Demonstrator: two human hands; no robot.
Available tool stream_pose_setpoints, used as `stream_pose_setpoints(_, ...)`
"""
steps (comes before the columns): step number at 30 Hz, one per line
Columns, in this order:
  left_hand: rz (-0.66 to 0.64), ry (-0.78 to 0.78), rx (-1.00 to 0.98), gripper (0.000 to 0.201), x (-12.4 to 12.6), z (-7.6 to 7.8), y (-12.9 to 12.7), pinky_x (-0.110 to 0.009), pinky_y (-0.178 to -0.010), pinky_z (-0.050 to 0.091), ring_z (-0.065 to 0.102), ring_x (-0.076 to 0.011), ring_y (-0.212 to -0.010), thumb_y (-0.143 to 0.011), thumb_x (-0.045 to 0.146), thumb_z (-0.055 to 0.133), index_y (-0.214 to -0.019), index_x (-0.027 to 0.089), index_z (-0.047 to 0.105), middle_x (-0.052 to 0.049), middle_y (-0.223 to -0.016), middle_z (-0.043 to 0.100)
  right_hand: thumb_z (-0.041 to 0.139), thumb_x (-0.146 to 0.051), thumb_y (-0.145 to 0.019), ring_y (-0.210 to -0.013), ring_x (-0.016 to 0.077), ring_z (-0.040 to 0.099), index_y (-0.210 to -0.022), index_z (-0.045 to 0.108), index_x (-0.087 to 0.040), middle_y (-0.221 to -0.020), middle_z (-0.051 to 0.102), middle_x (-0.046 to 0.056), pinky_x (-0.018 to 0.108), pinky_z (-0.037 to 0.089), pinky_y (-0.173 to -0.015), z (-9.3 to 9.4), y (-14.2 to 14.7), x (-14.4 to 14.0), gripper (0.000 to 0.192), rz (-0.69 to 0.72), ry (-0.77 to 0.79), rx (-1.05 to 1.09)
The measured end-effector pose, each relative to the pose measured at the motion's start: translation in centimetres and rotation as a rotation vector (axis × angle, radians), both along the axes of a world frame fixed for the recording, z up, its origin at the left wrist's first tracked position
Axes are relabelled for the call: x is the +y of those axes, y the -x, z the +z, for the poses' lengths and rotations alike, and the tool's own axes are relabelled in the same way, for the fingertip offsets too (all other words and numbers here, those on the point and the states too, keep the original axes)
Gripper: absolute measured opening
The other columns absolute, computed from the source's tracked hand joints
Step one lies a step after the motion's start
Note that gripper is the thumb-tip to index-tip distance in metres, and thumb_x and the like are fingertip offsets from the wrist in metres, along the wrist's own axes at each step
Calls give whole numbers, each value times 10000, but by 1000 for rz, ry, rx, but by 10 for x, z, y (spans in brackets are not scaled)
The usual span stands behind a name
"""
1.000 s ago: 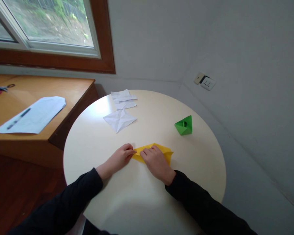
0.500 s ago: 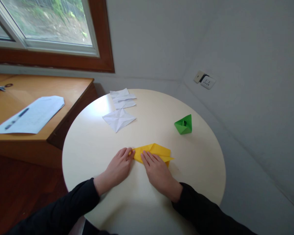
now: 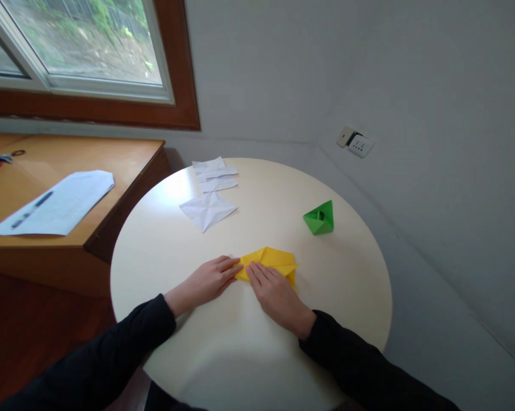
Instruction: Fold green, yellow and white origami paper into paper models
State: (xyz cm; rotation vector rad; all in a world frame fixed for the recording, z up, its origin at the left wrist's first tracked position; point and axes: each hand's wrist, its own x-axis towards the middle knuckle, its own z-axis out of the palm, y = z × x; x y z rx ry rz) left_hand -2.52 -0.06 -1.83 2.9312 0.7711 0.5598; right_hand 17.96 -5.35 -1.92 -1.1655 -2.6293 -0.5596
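A sheet of yellow paper, folded into a long many-layered shape with a raised peak and a pointed right end, lies on the round table in front of me. My left hand grips its left end, fingertips over the paper; the thumb is hidden. My right hand rests on the front edge near the middle, its fingers stretched out flat and pressing down, palm over the table. Part of the yellow paper is covered by this hand. Beyond it, to the right, stands a green folded paper piece with an open hollow.
A creased white paper square and several white paper pieces lie at the table's back left. On the wooden desk are a white sheet, a pen and scissors. A wall socket is at the right.
My left hand has turned, its fingers now reaching flatter and further right over the paper's left end. The yellow paper's right side has tilted slightly; my right hand stays on it.
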Motion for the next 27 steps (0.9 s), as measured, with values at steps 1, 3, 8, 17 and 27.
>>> stream_pose_setpoints(1, -3, -2, -1, 327, 0, 1, 0, -364, -869, 506, 572, -217, -1029, -919, 251, 386, -1176, 134, 550, -137, -1137, 620, 433, -52, -829, -1038, 257, 602, -1135, 563, -6, -1134, 630, 197, 361, 500, -865, 1, -1, 1, 336, 13, -3, -8)
stream_pose_setpoints(3, -5, -12, -8, 318, 0, 0, 0, -363, -861, 508, 578, -218, -1013, -915, 258, 400, -1164, 134, 553, -136, -1118, 628, 430, -59, -833, -1026, 257, 609, -1128, 566, -3, -1125, 635, 194, 358, 509, -853, 5, -2, 2, 330, 35, 4, -11)
stream_pose_setpoints(8, 25, -12, -43, 281, 1, -2, -5, -360, -813, 513, 596, -216, -943, -904, 186, 395, -1120, 128, 567, -131, -1047, 655, 404, -56, -852, -932, 217, 647, -1116, 576, -53, -1038, 680, 142, 324, 534, -793, 18, -5, 13, 315, 51, 55, 2)
stream_pose_setpoints(17, 311, 814, -411, 233, 10, 43, -11, -266, -587, 460, 564, -149, -623, -823, 257, 441, -848, 127, 633, -47, -713, 636, 454, -92, -865, -1162, 209, 522, -1114, 572, -108, -1145, 638, 124, 383, 390, -991, 73, -12, 14, 275, 188, -262, 280)
stream_pose_setpoints(27, 426, 1257, -325, 244, 7, 31, -12, -216, -430, 326, 413, -92, -441, -730, 326, 508, -789, 114, 614, 30, -526, 488, 433, -119, -879, -1099, 226, 551, -1148, 554, -104, -1151, 629, 123, 384, 428, -930, 17, 6, -2, 295, 100, 57, 124)
